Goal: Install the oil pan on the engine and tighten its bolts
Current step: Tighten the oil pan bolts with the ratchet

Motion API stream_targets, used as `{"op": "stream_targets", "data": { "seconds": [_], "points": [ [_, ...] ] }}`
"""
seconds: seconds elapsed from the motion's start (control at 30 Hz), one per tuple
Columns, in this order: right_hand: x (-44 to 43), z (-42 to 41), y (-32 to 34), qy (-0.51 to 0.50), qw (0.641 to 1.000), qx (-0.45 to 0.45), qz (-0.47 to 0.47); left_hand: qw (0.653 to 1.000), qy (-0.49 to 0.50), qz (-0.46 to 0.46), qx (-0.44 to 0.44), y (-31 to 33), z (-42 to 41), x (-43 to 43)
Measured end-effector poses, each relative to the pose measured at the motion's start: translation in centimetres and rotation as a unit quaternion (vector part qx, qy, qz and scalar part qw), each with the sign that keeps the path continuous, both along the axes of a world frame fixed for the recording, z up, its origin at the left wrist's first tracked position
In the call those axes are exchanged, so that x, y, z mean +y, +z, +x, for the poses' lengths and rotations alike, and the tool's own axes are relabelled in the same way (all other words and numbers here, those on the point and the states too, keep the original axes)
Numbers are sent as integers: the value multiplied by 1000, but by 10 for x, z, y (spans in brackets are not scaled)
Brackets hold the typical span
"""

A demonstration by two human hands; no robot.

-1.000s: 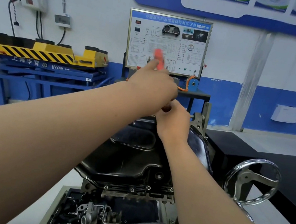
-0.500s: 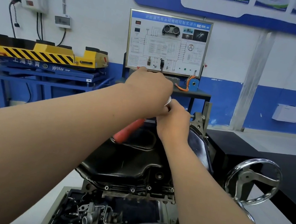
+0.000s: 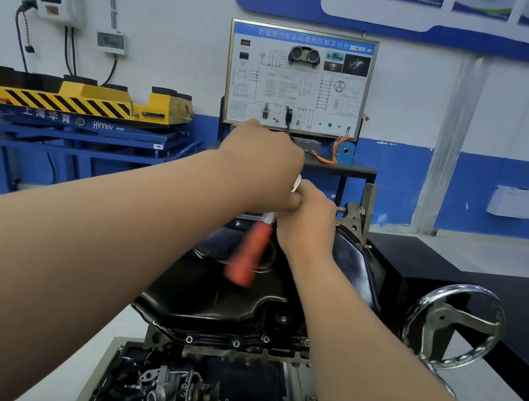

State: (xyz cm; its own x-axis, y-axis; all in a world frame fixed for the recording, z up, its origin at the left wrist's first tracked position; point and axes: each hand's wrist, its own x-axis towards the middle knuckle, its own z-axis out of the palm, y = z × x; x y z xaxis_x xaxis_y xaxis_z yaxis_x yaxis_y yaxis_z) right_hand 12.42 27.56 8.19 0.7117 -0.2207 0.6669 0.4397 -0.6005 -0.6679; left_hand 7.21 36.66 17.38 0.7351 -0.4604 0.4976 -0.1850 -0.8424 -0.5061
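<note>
1. Bolt-tightening, apparently, at the far rim of the black oil pan, seated on the upturned engine.
2. Left hand clenched on the metal end of an orange-handled ratchet, handle blurred, hanging over the pan.
3. Right hand close against the left, low on the tool; no telling what its hidden fingers grip.
4. Flange bolts already in along the near edge.
5. Next, likely: socket square on the bolt, turn until snug, then on to the neighbouring bolt.
</note>
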Motion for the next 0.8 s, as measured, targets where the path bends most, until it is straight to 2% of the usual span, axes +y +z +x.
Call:
{"op": "stream_targets", "data": {
  "seconds": [0.07,0.13,0.23,0.4,0.7,0.8],
  "points": [
    [0,0,0,-3,1000,3,6,999,11,-39,5,-1,-2,-2],
    [-1,1,0,-17,1000,8,-7,999,13,-41,8,-2,0,-5],
    [0,1,1,-5,1000,8,9,999,-7,15,36,6,-3,-5],
    [0,2,1,17,1000,3,-26,994,-34,100,-11,5,0,-1],
    [-4,3,0,-35,996,18,-75,998,1,-31,49,-2,-7,-5],
    [-1,1,3,-4,999,30,-14,999,-13,9,46,5,-6,-5]
  ]
}}
